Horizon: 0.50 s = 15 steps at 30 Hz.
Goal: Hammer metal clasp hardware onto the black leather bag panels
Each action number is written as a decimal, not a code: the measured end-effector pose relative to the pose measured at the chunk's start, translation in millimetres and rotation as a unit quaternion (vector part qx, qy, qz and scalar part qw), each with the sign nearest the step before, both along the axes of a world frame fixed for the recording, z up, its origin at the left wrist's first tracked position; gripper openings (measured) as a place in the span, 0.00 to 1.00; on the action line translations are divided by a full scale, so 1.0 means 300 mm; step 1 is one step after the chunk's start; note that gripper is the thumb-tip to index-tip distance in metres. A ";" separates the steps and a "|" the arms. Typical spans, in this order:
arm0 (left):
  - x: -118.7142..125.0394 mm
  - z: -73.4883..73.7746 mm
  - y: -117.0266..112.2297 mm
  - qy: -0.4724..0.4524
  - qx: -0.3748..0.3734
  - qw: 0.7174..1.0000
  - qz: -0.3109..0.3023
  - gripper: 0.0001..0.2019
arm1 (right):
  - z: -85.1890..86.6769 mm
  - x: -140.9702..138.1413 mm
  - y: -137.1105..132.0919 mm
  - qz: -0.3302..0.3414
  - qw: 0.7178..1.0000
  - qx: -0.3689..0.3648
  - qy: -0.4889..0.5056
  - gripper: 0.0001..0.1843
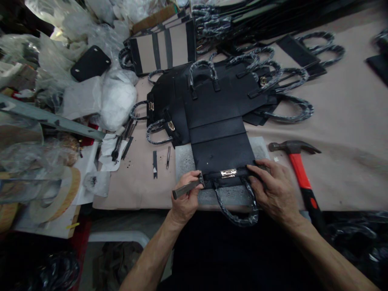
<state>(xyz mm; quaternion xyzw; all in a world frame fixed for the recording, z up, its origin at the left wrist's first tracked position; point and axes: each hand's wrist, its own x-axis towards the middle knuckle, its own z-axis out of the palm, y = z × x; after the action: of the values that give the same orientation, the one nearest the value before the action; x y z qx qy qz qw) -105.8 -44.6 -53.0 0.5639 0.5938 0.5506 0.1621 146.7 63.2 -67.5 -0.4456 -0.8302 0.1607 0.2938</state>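
Gripping the punch (187,188) in my closed left hand (184,199), I flatten my open right hand (273,190) on the bag panel (222,153); best keep the tip square beside the clasp (228,173).

The light is dim and flat, falling from above onto my table (348,121). Glare burns out the plastic bags (54,16) at upper left. The black leather panel (221,153) swallows detail. Edges bend and smear; below the table everything sinks into black.
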 end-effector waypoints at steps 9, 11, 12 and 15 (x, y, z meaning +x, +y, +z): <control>0.028 -0.005 -0.011 0.003 -0.012 0.998 0.056 0.08 | 0.009 -0.002 0.000 -0.005 1.000 -0.014 0.006 0.16; 0.027 -0.001 -0.005 0.000 -0.014 0.999 0.050 0.08 | 0.008 0.000 -0.001 -0.006 1.000 -0.020 0.008 0.16; 0.026 0.001 -0.003 0.001 -0.014 0.999 0.044 0.08 | 0.008 0.000 -0.001 -0.006 1.000 -0.022 0.007 0.16; 0.019 0.005 0.005 -0.001 -0.023 1.000 0.022 0.08 | 0.006 0.002 -0.002 -0.005 1.000 -0.019 0.005 0.16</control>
<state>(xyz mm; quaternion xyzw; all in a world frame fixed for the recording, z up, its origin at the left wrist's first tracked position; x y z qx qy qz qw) -100.3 -43.2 -51.5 0.5467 0.6181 0.5407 0.1636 147.2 62.5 -65.7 -0.4547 -0.8232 0.1770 0.2903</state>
